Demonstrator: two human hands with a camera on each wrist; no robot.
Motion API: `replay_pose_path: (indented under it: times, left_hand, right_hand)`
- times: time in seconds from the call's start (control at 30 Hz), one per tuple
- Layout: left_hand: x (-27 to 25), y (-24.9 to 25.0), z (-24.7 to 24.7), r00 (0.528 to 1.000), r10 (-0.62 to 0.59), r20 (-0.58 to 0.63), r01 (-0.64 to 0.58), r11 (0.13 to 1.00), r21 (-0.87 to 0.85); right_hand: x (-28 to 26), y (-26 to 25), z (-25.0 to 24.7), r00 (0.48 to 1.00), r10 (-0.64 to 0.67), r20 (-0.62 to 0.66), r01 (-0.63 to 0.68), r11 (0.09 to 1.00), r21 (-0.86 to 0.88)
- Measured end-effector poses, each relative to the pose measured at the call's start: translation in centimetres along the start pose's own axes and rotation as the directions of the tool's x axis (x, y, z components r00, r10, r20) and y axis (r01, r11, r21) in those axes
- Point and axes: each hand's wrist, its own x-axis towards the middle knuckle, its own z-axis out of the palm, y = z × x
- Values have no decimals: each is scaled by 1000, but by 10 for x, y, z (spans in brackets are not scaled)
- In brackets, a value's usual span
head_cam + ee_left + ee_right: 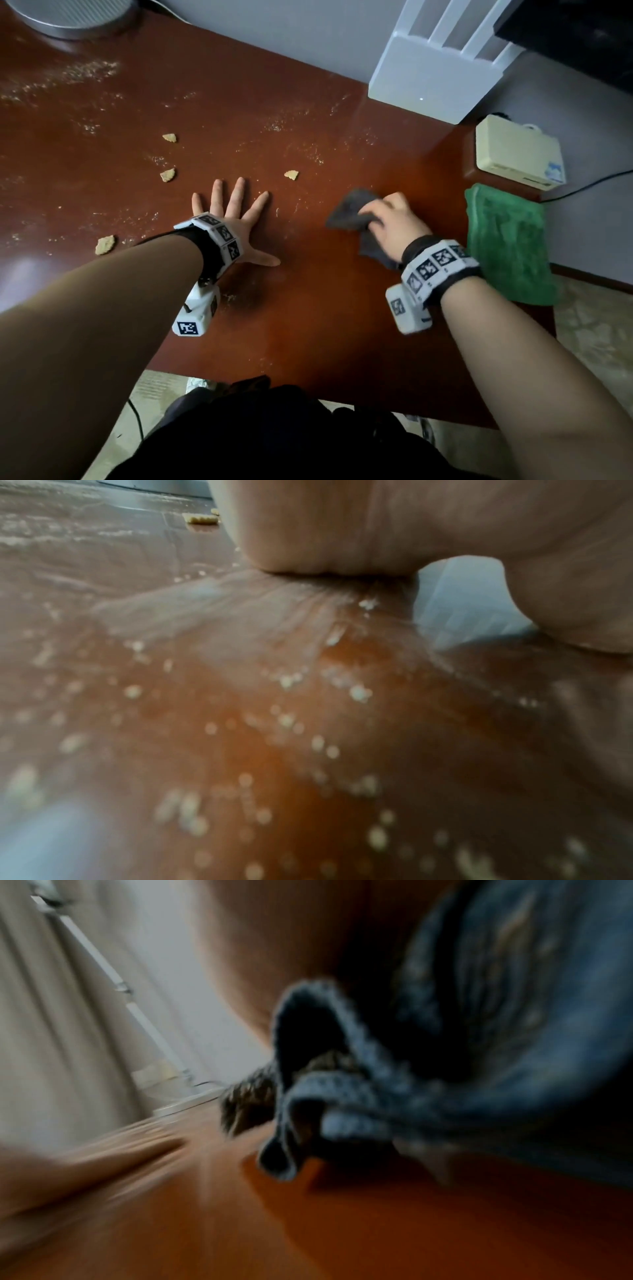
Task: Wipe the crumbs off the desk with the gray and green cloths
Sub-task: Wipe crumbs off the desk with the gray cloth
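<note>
**Crumbs could scatter, not gather**

Your right hand [390,222] bunches the gray cloth [352,212] at 3 o'clock on the desk [308,325]; the left hand [233,219] lies flat, fingers spread. The green cloth [507,246] drapes the right edge. Sweep fast and the cracker pieces [168,175] at 10 o'clock may skid away.

the head view looks steeply down from above the desk [308,308], taking in both forearms, the wall behind and the floor at the near edge. the left wrist view sits almost on the desk surface, facing forward under the left hand [394,526], so close that the crumbs [358,692] blur. the right wrist view is also low and smeared, looking past the gray cloth [462,1056] toward the wall. all three views share the reddish desk top.
</note>
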Motion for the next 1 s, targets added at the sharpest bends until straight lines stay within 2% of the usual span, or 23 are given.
replay_pose_path:
  times: [0.07,0.13,0.17,0.2,0.27,0.33,0.37,0.43,0.47,0.5,0.53,0.6,0.63,0.67,0.7,0.73,0.8,0.83,0.87,0.9,0.93,0.97,1.0]
  left_hand:
    - [2,0,2,1000,0,4,0,1000,-5]
    - [4,-1,3,1000,1,1,-1,1000,-13]
    - [4,-1,3,1000,2,-3,-2,1000,-13]
    - [5,-1,3,1000,2,-4,-3,1000,-12]
    - [5,-1,2,1000,1,2,-1,1000,-8]
    - [5,-1,2,1000,0,7,0,1000,-3]
    - [5,-2,1,1000,-2,8,2,1000,0]
    - [5,-2,1,1000,-3,14,3,1000,0]
    - [5,-1,1,1000,-4,20,4,1000,-4]
    - [5,-1,1,1000,-7,26,8,1000,-6]
    - [5,-1,1,999,-11,32,11,1000,-6]
    - [6,0,1,999,-14,32,15,1000,-8]
    - [6,0,1,999,-15,29,15,1000,-8]
    - [6,0,1,1000,-14,27,14,1000,-7]
    - [6,0,1,1000,-14,26,14,1000,-6]
    - [6,-1,2,1000,-15,28,15,1000,-5]
    - [6,0,2,999,-16,28,16,1000,-3]
    - [6,0,1,1000,-17,25,17,1000,1]
    - [6,1,1,1000,-17,23,17,1000,7]
    - [6,1,1,1000,-19,24,18,1000,14]
    - [6,1,1,999,-20,28,19,1000,19]
    - [6,1,0,999,-22,34,21,1000,22]
    - [6,1,0,999,-23,39,22,999,23]
  right_hand:
    - [22,19,-11,956,255,-144,-247,967,68]
    - [33,22,-8,910,400,-109,-388,914,118]
    - [35,18,-1,924,373,-88,-363,926,106]
    - [33,12,6,955,287,-79,-280,956,82]
    - [22,-1,18,1000,19,-4,-18,1000,20]
    - [11,-13,18,964,-202,172,211,977,-39]
    - [10,-15,14,942,-257,218,268,963,-26]
    - [21,-11,-1,956,-256,145,253,967,40]
    - [30,-6,-7,983,-180,44,175,980,95]
    - [43,1,-11,997,-48,-56,56,988,144]
    - [53,8,-14,983,128,-134,-97,972,214]
    - [67,11,-10,878,455,-150,-358,830,427]
    - [68,6,-6,843,529,-103,-402,744,534]
    - [68,1,-1,841,534,-87,-380,697,608]
    - [66,-2,6,873,484,-62,-344,700,626]
    - [58,-10,12,919,392,-38,-292,743,602]
    - [31,-20,22,995,93,47,-104,903,417]
    - [17,-22,27,989,-74,126,35,956,290]
    - [3,-22,30,956,-206,210,168,968,184]
    - [-7,-19,30,919,-283,275,258,958,122]
    - [-12,-15,25,907,-323,272,303,946,113]
    - [-12,-9,20,927,-308,216,285,950,130]
    - [-9,-2,15,965,-235,115,217,964,152]
